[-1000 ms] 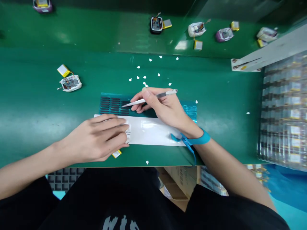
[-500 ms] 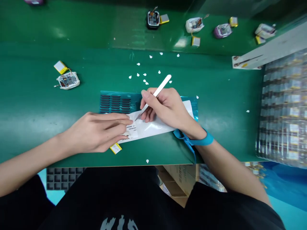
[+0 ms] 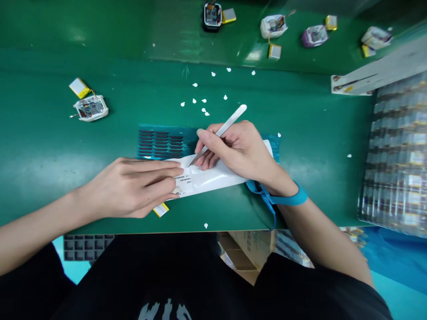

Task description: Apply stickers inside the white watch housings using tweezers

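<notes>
White strip (image 3: 218, 177) under L hand (image 3: 140, 186), partly beneath R hand (image 3: 238, 144) w/ tweezers (image 3: 233, 118)

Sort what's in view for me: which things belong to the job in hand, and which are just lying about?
Seemingly in the job:
tweezers, in the right hand
white sheet, under the left hand
teal sheet, partly covered
perhaps the battery half-hidden by the left hand

Apparently lying about:
small white tabs
open white device at left
open devices along the back
clear trays at right
</notes>
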Tool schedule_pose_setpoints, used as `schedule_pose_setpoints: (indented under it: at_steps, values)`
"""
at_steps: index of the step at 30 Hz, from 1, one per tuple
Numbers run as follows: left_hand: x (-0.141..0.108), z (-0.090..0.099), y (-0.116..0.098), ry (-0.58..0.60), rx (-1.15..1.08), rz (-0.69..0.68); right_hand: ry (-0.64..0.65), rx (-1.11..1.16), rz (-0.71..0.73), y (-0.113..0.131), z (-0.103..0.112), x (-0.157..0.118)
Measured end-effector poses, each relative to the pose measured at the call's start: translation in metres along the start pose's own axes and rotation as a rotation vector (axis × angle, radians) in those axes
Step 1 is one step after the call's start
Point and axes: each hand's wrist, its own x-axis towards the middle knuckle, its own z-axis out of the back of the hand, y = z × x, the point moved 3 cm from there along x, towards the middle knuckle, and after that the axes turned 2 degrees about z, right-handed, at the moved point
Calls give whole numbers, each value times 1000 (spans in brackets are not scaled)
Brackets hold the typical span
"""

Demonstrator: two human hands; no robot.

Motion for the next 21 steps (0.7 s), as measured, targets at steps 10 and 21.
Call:
schedule_pose_setpoints:
  at_steps: [10,21]
  values:
    - [5,3,1,22,4,-9,26,3,18,0,2,0]
    - [4,3,1,24,8,-9,61,56,-42,0,3,1]
